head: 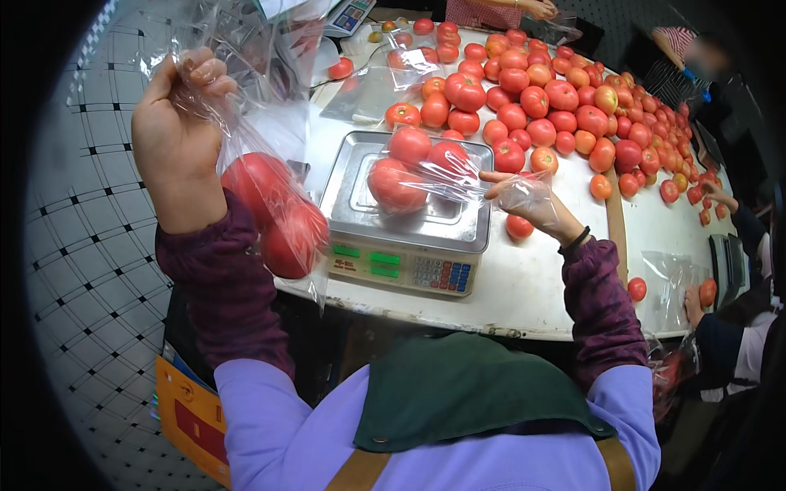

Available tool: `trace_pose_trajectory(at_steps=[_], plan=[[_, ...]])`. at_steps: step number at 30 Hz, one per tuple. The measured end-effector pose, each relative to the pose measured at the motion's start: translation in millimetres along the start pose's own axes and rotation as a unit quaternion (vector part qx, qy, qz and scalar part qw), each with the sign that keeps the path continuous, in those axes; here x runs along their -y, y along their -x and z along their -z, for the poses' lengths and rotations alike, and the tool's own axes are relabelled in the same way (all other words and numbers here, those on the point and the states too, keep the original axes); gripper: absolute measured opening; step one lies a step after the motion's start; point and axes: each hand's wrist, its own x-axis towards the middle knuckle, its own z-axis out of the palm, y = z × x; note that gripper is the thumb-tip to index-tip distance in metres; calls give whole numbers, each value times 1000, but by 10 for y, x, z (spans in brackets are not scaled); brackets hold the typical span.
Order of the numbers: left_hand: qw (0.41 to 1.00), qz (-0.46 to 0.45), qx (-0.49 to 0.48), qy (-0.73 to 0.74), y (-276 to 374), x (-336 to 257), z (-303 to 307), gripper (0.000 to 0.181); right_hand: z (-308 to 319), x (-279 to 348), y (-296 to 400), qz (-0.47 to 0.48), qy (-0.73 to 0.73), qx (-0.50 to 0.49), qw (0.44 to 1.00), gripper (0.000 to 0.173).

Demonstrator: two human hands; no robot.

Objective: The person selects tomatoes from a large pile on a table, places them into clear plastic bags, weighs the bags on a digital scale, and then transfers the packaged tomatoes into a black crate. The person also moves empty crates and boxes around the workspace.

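My left hand (184, 123) is closed around the gathered neck of a clear plastic bag, raised off the left edge of the table. Large red tomatoes (288, 227) hang in that bag below my wrist. On the steel pan (344, 202) of a digital scale (399, 270) lies a second clear bag with three tomatoes (396, 184). My right hand (522, 196), at the pan's right side, holds the twisted neck of this second bag. The scale's green displays are lit. A single tomato (519, 227) rests on the table below my right hand.
A large heap of tomatoes (562, 95) spreads over the white table (522, 294). Empty clear bags (362, 95) lie at the back left, near another scale (349, 18). Co-workers' hands (694, 305) are at the right edge, beside another scale (729, 264); more people stand behind the table.
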Motion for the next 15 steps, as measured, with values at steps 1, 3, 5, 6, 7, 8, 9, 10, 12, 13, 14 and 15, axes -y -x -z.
trace_pose_trajectory(at_steps=[1,3,5,6,7,8,9,10,12,13,14,15], plan=[[1000,21,11,17,67,-73,-89,17,-39,110,8,5,23,27,999,35],[990,77,106,44,91,-126,-265,16,-57,429,50,12,69,70,995,46],[950,142,273,61,-64,13,-303,16,36,843,163,5,114,100,988,60],[968,141,199,56,-150,343,-501,13,113,923,204,38,79,14,996,68],[968,156,193,33,-264,644,-696,13,226,1042,276,74,45,-77,993,75],[962,163,218,-12,-272,811,-890,13,302,1185,320,98,34,-138,985,72],[959,135,230,-94,-12,676,-1128,13,219,1433,282,140,26,-155,978,70],[952,125,237,-149,101,669,-1208,13,207,1519,260,164,16,-177,970,67],[918,104,285,-257,226,826,-1333,13,261,1637,461,186,27,-232,954,61],[893,107,340,-275,100,1123,-1455,13,433,1640,781,168,56,-292,940,58],[870,103,390,-282,-32,1409,-1560,13,581,1647,1118,149,89,-347,922,55],[840,80,422,-332,-11,1479,-1722,14,652,1703,1410,151,99,-379,908,52]])
